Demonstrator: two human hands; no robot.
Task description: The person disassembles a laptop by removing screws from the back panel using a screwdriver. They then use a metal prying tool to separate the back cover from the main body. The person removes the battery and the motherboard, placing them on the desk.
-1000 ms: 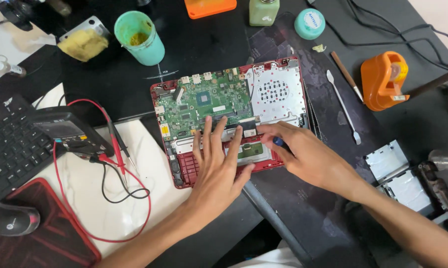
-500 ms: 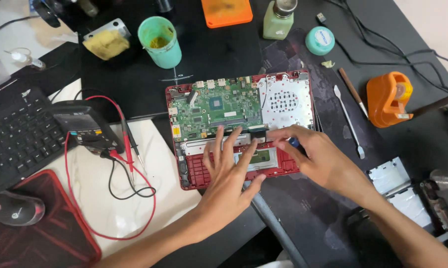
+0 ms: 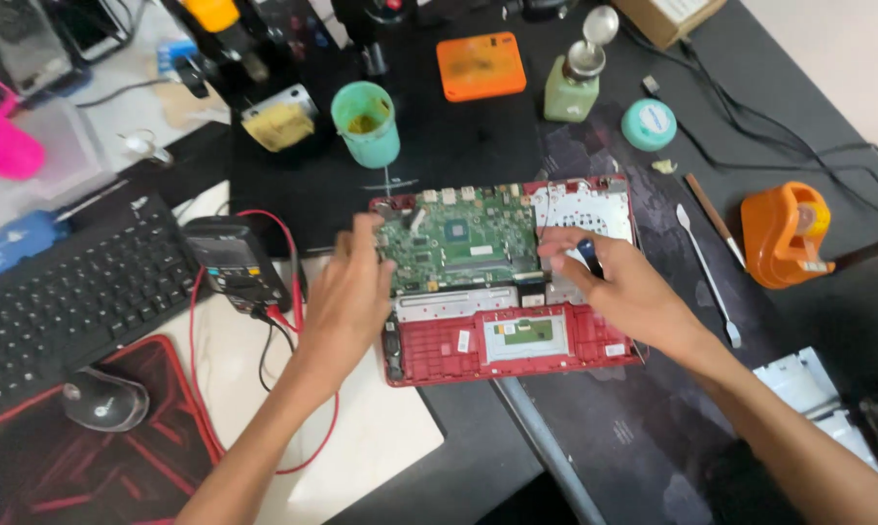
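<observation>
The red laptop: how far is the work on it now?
Done: the red laptop lies open, its green circuit board exposed. In hand: the left hand rests at the board's left edge; the right hand holds a dark tool beside the board. Left: the board sits in the case, no cover on it.

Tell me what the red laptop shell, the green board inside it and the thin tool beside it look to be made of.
Red laptop shell: probably moulded plastic with a matte finish, going by its ribs and screw posts. Green circuit board: looks like the usual laminate with a glossy green coat, dotted with chips and connectors. Thin pry tool: seemingly bare metal, silvery with a dull sheen.
</observation>
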